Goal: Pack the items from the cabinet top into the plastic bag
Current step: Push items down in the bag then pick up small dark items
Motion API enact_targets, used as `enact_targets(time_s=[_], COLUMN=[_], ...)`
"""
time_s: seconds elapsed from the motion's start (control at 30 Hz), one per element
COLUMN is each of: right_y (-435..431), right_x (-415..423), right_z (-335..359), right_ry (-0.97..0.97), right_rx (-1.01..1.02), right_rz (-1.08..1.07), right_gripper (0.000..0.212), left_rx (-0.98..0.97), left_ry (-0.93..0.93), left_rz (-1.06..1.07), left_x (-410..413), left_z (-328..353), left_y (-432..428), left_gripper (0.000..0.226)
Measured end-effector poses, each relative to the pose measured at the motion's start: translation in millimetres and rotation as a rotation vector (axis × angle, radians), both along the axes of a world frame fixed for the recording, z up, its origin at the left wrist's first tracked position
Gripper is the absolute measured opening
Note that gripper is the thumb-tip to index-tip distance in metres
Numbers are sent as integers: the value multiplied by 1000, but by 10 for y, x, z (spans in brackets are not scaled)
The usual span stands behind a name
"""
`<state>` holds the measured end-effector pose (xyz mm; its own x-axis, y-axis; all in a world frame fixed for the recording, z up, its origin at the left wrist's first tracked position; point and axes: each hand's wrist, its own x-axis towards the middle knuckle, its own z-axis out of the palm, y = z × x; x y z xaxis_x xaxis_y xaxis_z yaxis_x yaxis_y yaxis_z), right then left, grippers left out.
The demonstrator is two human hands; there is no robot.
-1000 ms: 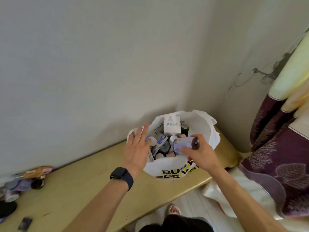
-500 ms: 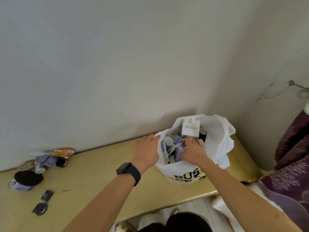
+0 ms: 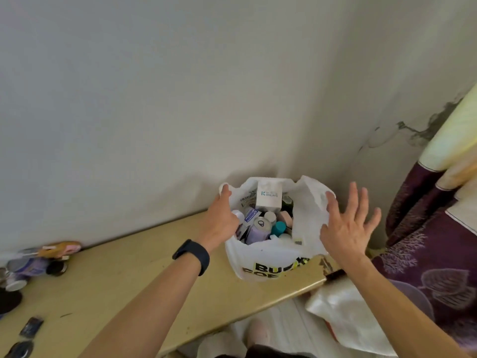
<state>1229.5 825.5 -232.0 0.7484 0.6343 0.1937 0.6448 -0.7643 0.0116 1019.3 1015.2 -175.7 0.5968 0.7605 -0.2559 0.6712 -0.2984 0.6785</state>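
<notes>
Items are still waiting well left of the bag, the left hand is gripping its left rim, the can is now lying inside, and the emptied right hand is lifting away, spread wide, right of it.

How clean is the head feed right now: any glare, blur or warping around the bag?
Head view: soft even light, no glare; the plastic bag throws a faint shadow on the wall behind; the white box label is readable; the items at far left look smeared; wide-angle stretch toward the frame edges.
</notes>
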Motion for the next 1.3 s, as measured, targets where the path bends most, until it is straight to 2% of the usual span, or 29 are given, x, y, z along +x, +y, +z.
enact_targets(time_s=[0.03,0.13,0.23,0.3,0.37,0.53,0.63,0.77,0.83,0.93,1.03,1.13,1.2,1.3], right_y=[-37,44,368,629,789,646,594,701,821,954,1034,1059,1011,905], right_x=[80,306,436,435,413,317,371,373,307,171,-2,-192,-219,-72], right_z=[64,262,582,900,1137,1192,1304,1296,1232,1113,944,714,588,552], right_ry=[117,715,869,879,857,797,715,655,679,619,437,355,340,385], right_rx=[25,262,750,998,1112,915,1002,1084,966,547,49,-385,-540,-555], right_rz=[-67,-253,-302,-226,-119,-24,-32,-63,-15,150,235,262,243,123], right_gripper=[78,61,37,36,40,39,44,46,36,16,30,51,59,77], left_rx=[-15,-35,-21,20,86,172,237,431,417,426,444,468,557,605], left_ry=[-30,-70,-190,-263,-296,-392,-446,-526,-515,-210,167,495,713,855], left_rz=[27,125,166,102,81,186,233,218,269,164,-59,-168,-210,-186], left_x=[20,111,208,265,303,201,146,72,6,-126,-230,-264,-318,-471], left_z=[25,175,458,624,706,743,873,902,830,701,568,446,291,-43], left_y=[30,163,285,330,364,460,479,346,355,424,441,441,442,445], left_gripper=[71,91,98,102,103,98,100,102,96,77,55,40,55,112])
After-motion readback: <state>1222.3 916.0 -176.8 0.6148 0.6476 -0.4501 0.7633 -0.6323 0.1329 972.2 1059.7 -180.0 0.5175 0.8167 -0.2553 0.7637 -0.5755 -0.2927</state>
